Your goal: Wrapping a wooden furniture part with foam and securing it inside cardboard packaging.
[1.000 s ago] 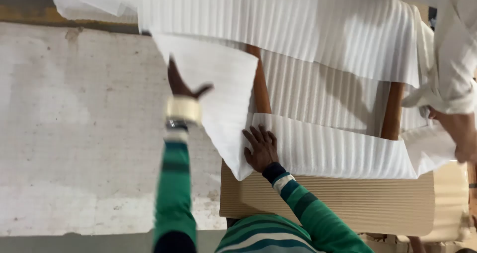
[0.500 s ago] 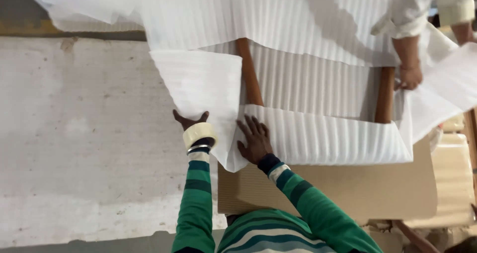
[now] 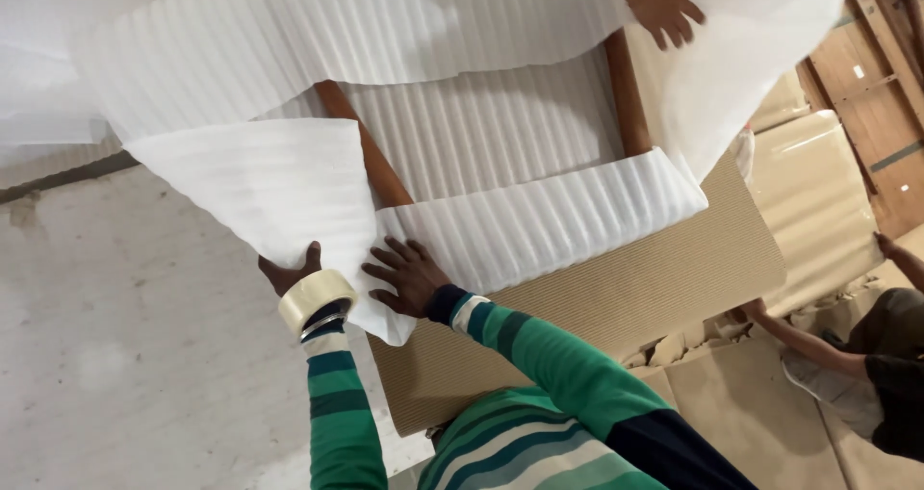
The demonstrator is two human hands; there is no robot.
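- Left hand [image 3: 289,270] is up at the edge of the foam sheet [image 3: 260,187], fingers tucked under it, only the thumb and back of the hand showing.
- Tape roll [image 3: 316,297] sits round the left wrist like a bangle.
- Right hand [image 3: 406,276] lies flat, palm down, fingers spread, pressing on the foam.
- Both arms reach forward in green striped sleeves, left one straighter, right one bent at the elbow.

White ribbed foam sheet [image 3: 539,225] lay draped over wooden frame [image 3: 371,153] & corrugated cardboard [image 3: 616,297]; its left flap [image 3: 260,192] was lifted, folded edge flat along cardboard's near edge.
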